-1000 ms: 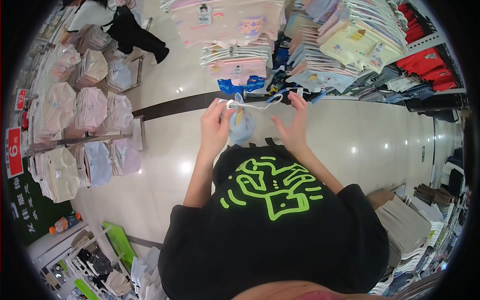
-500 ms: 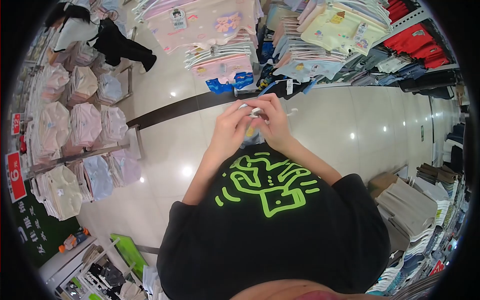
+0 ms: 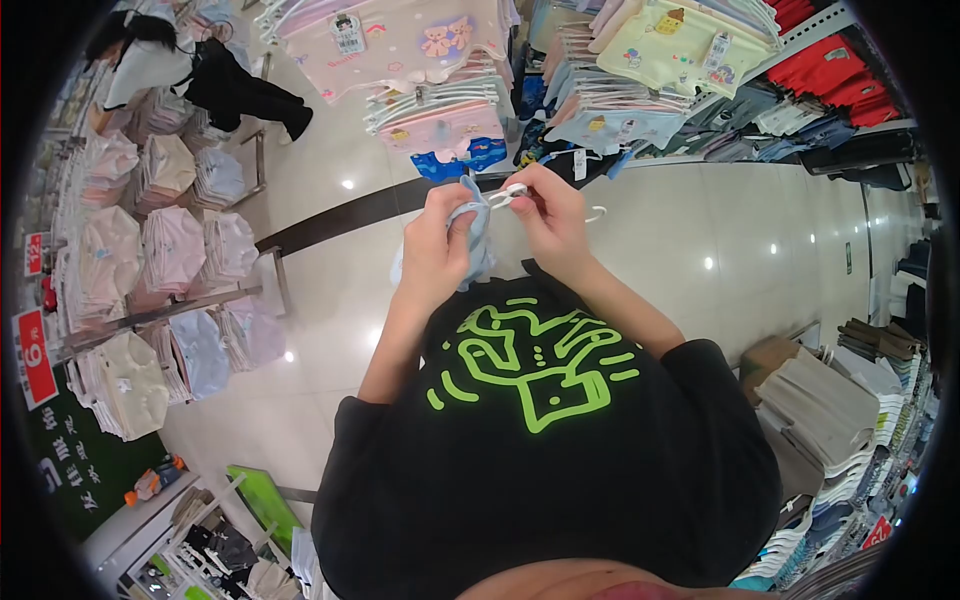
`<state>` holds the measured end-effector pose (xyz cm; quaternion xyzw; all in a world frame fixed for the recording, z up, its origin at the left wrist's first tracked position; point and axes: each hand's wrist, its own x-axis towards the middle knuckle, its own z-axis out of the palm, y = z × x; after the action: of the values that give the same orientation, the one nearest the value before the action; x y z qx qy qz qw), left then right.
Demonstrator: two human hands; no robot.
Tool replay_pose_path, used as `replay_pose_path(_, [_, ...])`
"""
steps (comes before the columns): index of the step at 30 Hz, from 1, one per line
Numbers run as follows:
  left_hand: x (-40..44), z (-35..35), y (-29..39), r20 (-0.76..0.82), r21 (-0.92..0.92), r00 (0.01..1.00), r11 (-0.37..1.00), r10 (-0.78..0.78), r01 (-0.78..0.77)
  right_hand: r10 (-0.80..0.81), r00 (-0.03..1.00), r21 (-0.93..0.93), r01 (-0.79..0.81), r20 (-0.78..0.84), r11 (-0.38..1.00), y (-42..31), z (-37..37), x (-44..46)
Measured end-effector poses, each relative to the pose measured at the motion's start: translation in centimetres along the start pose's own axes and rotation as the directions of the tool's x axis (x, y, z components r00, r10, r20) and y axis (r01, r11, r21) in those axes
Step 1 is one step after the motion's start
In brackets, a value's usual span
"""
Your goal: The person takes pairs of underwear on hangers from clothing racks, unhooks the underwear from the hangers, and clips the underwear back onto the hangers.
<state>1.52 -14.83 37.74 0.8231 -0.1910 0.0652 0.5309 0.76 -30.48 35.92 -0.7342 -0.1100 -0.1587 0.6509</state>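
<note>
In front of my chest, my left hand [image 3: 437,240] is closed on a light blue piece of clothing [image 3: 478,245], which hangs partly hidden behind the fingers. Just to the right, my right hand [image 3: 550,218] pinches a white plastic hanger [image 3: 510,195]. The hanger's hook [image 3: 597,213] sticks out past the right side of that hand. One end of the hanger reaches toward the cloth; whether the two touch is hard to tell.
Racks of pastel children's clothes [image 3: 440,130] hang ahead, with yellow and blue garments [image 3: 685,50] beside them. More underwear hangs on a left rack [image 3: 110,250]. Another person [image 3: 200,75] stands at the far left. Grey trousers [image 3: 815,405] hang at right.
My hands, close together before, have moved apart. The light blue clothing has come up into view in my left hand, and the white hanger shows more plainly in my right.
</note>
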Motion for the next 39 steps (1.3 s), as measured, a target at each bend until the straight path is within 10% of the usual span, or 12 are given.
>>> replay_pose_path(39, [1.2, 0.1, -1.3, -0.031, -0.151, 0.983, 0.971, 0.18, -0.183, -0.049, 0.991, 0.039, 0.044, 0.122, 0.998, -0.4, 0.3, 0.8])
